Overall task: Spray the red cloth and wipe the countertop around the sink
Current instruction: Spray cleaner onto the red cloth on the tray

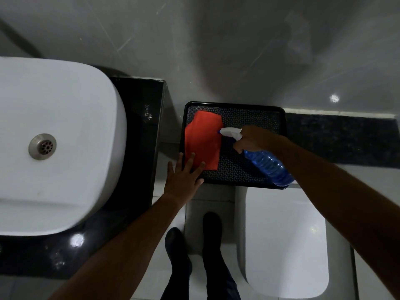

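A red cloth (203,139) lies flat on the left part of a black patterned tray (249,169). My left hand (184,178) rests with fingers spread on the cloth's near corner and the tray's edge. My right hand (255,138) grips a blue spray bottle (270,167) by its white trigger head, with the nozzle pointing left at the cloth. A white basin sink (65,135) sits on a black glossy countertop (140,126) to the left of the tray.
The tray rests over a white toilet (285,241) at the lower right. A grey tiled wall fills the back, with a dark stone ledge (342,139) at right. My legs and dark shoes (194,245) stand on pale floor tiles below.
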